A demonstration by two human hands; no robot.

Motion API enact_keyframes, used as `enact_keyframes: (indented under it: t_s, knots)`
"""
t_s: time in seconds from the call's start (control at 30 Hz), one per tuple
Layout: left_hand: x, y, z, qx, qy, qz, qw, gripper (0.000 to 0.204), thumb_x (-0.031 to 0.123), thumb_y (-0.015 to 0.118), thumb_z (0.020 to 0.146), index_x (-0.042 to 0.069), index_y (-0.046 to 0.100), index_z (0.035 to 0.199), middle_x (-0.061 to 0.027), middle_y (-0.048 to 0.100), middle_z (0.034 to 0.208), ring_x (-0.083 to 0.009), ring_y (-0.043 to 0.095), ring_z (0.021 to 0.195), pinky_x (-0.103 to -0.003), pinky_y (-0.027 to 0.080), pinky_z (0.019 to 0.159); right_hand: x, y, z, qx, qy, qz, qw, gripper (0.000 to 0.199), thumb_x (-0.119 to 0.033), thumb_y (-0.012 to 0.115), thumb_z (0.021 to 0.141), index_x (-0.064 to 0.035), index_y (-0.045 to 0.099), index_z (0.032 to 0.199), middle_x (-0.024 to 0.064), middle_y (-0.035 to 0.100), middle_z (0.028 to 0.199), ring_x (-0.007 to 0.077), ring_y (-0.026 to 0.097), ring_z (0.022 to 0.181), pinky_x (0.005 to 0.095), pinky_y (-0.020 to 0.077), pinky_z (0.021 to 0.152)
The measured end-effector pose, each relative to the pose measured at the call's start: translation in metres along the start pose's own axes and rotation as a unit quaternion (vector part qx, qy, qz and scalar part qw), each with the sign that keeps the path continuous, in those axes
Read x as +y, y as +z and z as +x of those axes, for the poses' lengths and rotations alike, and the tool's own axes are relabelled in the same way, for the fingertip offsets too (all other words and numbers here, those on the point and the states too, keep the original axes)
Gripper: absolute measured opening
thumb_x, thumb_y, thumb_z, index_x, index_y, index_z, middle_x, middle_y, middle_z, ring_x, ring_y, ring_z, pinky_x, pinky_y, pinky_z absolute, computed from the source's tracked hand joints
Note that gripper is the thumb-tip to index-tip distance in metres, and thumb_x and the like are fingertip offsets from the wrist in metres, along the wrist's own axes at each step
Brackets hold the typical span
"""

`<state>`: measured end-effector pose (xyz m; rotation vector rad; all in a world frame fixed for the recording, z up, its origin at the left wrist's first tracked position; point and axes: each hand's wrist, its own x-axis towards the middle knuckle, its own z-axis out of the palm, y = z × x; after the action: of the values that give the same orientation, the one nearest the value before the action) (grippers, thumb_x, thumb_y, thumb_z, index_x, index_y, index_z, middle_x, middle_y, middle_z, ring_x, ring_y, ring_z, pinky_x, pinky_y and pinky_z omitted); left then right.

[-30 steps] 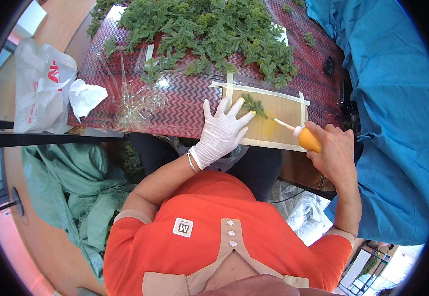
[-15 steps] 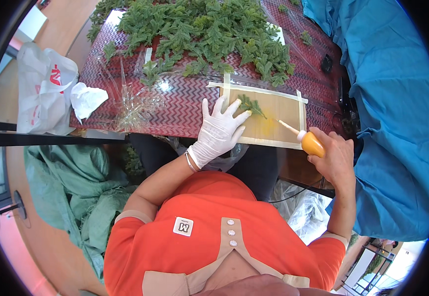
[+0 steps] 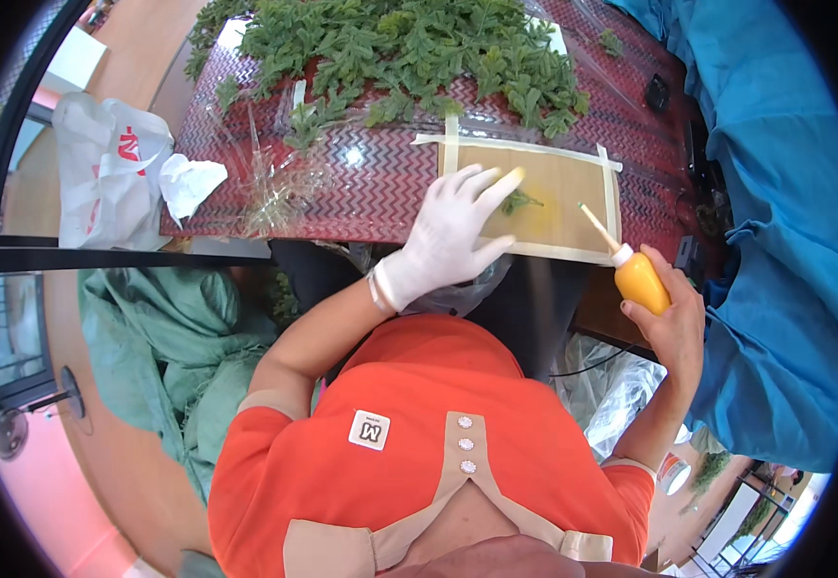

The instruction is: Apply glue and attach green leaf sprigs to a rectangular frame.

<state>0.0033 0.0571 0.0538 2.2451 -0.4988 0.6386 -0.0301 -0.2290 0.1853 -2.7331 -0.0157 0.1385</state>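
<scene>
My left hand (image 3: 453,217), in a white glove with yellow-stained fingertips, hovers over the left part of a tan board (image 3: 573,183) edged with masking tape. Its fingers are stretched out and its thumb stands apart. A small green artificial sprig (image 3: 520,200) lies on the board beside the fingers, its leafy end partly hidden by them; I see no grip on it. In my bare right hand (image 3: 674,308) is a yellow squeeze bottle (image 3: 642,282) with a long thin nozzle. The nozzle points up and left, over the board's right edge. Yellow smears mark the board around the sprig.
A big heap of green artificial sprigs (image 3: 409,58) covers the table's far side. Clear plastic strands (image 3: 279,188), crumpled white paper (image 3: 191,185) and a white bag (image 3: 111,173) are at left. Blue cloth (image 3: 756,193) hangs at right; a green sack (image 3: 169,356) sits lower left.
My right hand has drawn the bottle away from the sprig, rightward, with the nozzle tipped further up. My left hand has shifted over the board, covering more of the sprig. The view has moved slightly.
</scene>
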Motion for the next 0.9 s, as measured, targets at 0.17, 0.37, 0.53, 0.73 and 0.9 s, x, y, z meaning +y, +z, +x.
enact_keyframes:
  t_s: [0.17, 0.37, 0.53, 0.73, 0.9]
  knots:
    - [-0.013, 0.032, -0.014, -0.111, 0.076, 0.088, 0.987, 0.050, 0.019, 0.068, 0.083, 0.013, 0.057, 0.131, -0.0066, 0.059, 0.117, -0.0281, 0.055, 0.116, -0.041, 0.040, 0.104, 0.016, 0.017, -0.003, 0.056, -0.060, 0.065, 0.995, 0.072, -0.003, 0.085, 0.064, -0.0109, 0.067, 0.133, 0.0124, 0.070, 0.097, 0.0259, 0.063, 0.075, 0.0331, 0.0517, 0.072]
    - [-0.015, 0.034, -0.111, -0.231, 0.193, 0.069, 0.951, 0.054, 0.022, 0.066, 0.082, 0.013, 0.055, 0.134, -0.0067, 0.059, 0.116, -0.0268, 0.056, 0.115, -0.041, 0.042, 0.100, 0.033, 0.029, -0.016, 0.059, -0.034, 0.118, 0.991, 0.071, -0.002, 0.084, 0.064, -0.0111, 0.067, 0.133, 0.0127, 0.070, 0.100, 0.0254, 0.064, 0.079, 0.0324, 0.0513, 0.074]
    - [-0.069, 0.080, -0.143, -0.277, -0.024, 0.283, 0.918, 0.049, 0.021, 0.066, 0.082, 0.011, 0.059, 0.129, -0.0111, 0.063, 0.109, -0.0302, 0.062, 0.104, -0.043, 0.049, 0.091, 0.045, 0.036, -0.024, 0.076, -0.012, 0.158, 0.984, 0.072, -0.003, 0.084, 0.064, -0.0109, 0.067, 0.133, 0.0130, 0.069, 0.102, 0.0249, 0.064, 0.081, 0.0322, 0.0508, 0.075]
    - [-0.079, 0.181, -0.176, -0.464, -0.176, -0.061, 0.866, 0.031, 0.021, 0.059, 0.085, 0.005, 0.064, 0.111, -0.0218, 0.067, 0.089, -0.0415, 0.063, 0.075, -0.049, 0.051, 0.071, 0.047, 0.050, -0.036, 0.069, -0.030, 0.199, 0.977, 0.074, -0.004, 0.083, 0.064, -0.0096, 0.064, 0.135, 0.0136, 0.068, 0.107, 0.0260, 0.063, 0.085, 0.0323, 0.0504, 0.078]
    - [-0.056, 0.226, -0.187, -0.542, -0.028, 0.037, 0.839, 0.030, 0.026, 0.055, 0.091, 0.003, 0.066, 0.107, -0.0198, 0.070, 0.094, -0.0401, 0.065, 0.082, -0.045, 0.052, 0.076, 0.048, 0.074, -0.040, 0.100, -0.058, 0.263, 0.958, 0.076, -0.002, 0.082, 0.065, -0.0073, 0.061, 0.137, 0.0137, 0.067, 0.112, 0.0266, 0.063, 0.091, 0.0326, 0.0500, 0.082]
